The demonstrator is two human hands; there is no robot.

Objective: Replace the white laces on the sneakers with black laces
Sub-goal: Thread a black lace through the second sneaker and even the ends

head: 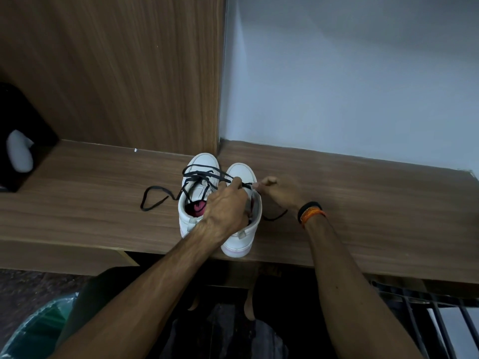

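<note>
Two white sneakers stand side by side on a wooden desk, toes pointing away from me. The left sneaker (pixel 199 177) has a pink lining, and a loose black lace (pixel 155 199) crosses it and trails left in a loop. My left hand (pixel 226 208) lies over the right sneaker (pixel 242 173) and pinches a black lace near its eyelets. My right hand (pixel 272 191) is just right of that shoe, fingers pinched on the same lace; another stretch of it (pixel 276 216) curls on the desk below the hand. No white laces are in view.
The wooden desk (pixel 363 203) meets a wood panel (pixel 129 73) at the back left and a white wall (pixel 350 73) at the back right. A black box with a white object (pixel 19 154) sits at far left. A green bin (pixel 39 330) stands below.
</note>
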